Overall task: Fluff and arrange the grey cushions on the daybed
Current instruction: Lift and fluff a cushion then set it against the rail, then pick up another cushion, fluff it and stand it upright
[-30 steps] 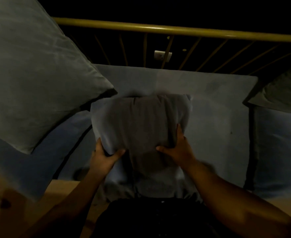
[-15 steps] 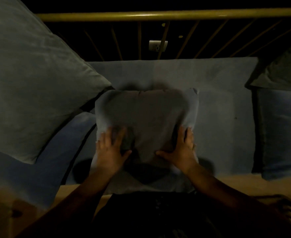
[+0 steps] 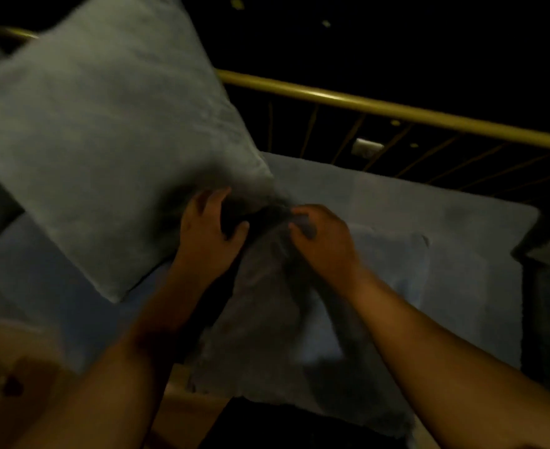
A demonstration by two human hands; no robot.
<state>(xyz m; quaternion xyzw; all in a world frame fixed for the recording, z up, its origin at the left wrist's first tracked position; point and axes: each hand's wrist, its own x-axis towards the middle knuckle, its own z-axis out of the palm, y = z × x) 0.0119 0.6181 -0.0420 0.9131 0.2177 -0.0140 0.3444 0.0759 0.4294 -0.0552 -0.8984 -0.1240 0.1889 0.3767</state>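
two hands, the left hand [image 3: 207,230] and right hand [image 3: 323,239], pinch the top edge of a small grey cushion [image 3: 267,319] below the brass rail [image 3: 396,115]; soft, light, floppy, best held by its corners.

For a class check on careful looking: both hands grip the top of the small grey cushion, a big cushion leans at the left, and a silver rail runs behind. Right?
Not quite: the head view shows the rail is gold, not silver. Both hands, left and right, do grip the top of the small grey cushion, and the big cushion leans at the left.
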